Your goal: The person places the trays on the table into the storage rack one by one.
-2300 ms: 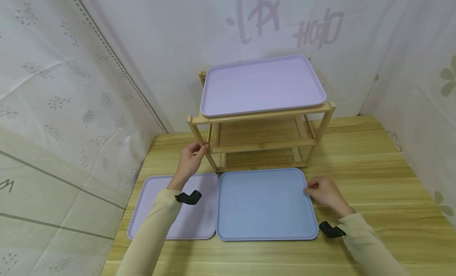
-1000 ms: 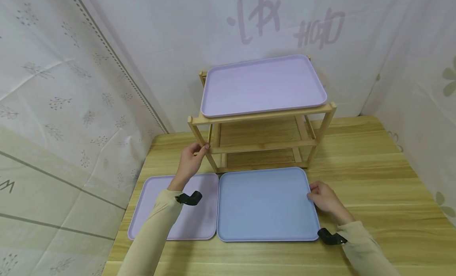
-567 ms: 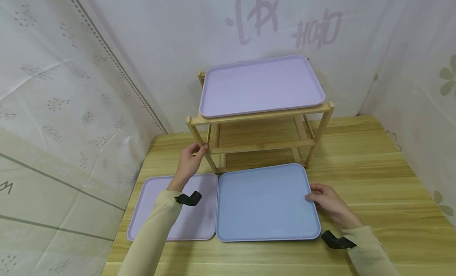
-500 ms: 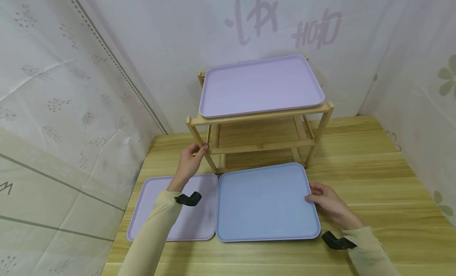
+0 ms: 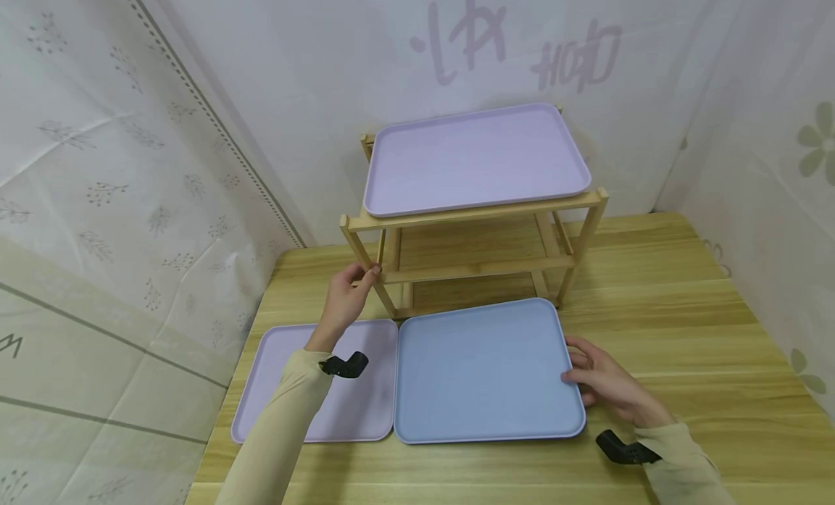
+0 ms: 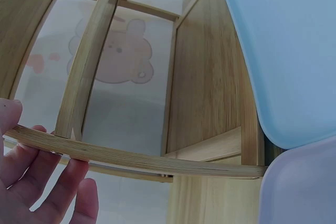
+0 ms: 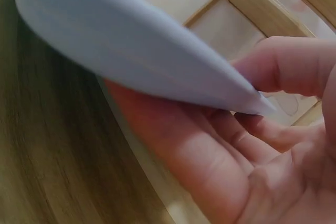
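In head view, the left hand (image 5: 344,302) is stretched forward, fingers gripping the wooden rack (image 5: 479,269) at its front left; the right hand (image 5: 609,382) pinches one blue, round-cornered tray (image 5: 485,374) before the rack. Two lilac trays (image 5: 476,161) lie on the rack and front-left of it. Left wrist view: fingers curl at the rack. Right wrist view: fingers above and below the blue edge.

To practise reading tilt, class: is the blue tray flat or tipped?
Tipped: the blue tray has its right edge raised off the table, with fingers of the right hand under it.
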### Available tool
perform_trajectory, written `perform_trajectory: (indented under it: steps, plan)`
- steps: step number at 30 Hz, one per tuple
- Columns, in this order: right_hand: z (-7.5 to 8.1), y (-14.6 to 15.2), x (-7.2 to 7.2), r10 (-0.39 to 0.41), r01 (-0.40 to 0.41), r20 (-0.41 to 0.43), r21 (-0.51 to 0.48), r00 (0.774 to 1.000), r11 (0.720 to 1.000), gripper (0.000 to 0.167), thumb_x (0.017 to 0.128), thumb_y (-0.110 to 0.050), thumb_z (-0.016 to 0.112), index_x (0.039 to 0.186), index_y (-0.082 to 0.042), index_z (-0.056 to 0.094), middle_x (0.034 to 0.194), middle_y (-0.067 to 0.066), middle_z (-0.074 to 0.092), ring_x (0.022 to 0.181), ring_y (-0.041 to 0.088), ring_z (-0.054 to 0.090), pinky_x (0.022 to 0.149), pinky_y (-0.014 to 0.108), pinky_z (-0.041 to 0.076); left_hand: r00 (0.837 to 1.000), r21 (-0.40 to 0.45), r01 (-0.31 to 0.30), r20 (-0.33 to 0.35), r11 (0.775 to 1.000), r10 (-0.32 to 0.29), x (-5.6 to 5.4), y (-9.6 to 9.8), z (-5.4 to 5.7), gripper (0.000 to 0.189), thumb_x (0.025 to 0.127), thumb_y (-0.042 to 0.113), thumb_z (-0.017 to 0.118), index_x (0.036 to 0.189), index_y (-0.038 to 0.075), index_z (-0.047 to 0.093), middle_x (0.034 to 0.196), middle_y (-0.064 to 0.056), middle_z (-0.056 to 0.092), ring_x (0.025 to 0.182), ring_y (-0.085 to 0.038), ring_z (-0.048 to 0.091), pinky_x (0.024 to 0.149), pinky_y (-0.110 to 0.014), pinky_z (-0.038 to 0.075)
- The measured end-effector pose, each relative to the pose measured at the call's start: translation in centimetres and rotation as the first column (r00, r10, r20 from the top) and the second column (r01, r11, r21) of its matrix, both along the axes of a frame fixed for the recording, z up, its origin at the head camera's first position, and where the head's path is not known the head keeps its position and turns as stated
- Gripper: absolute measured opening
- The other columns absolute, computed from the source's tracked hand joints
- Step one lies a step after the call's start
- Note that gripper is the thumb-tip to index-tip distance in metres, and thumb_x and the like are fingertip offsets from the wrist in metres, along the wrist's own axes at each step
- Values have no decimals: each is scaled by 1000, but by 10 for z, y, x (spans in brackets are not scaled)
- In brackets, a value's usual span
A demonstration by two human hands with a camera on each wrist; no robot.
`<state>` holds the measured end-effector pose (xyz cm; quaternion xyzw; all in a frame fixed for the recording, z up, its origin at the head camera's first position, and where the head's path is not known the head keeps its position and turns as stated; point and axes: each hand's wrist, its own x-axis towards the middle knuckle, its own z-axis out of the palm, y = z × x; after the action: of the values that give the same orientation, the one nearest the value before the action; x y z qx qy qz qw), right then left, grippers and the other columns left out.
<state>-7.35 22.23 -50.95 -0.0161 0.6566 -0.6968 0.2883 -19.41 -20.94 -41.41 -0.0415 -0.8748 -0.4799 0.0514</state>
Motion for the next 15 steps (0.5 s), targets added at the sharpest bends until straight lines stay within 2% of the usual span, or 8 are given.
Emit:
perform_trajectory:
  steps: [7,15]
  plan:
    - [-3,1,0,9,-10,-5,-45,1000,999,75,92,-4,56,145,17,7,118,8,61,94,21,68,74,48,57,1000,17,4,-17,1000,-4,0,-2,-1,31,97,30,60,108,3,70,100,-20,70,101,-28,62,83,-35,43]
    - [-8,1,1,34,-40,-51,-141,998,989,72,96,-4,53,141,24,3,111,-3,65,95,19,68,73,45,57,1000,11,8,-16,1000,-8,0,-3,-2,31,97,31,59,107,4,70,100,-18,70,101,-26,61,83,-35,45]
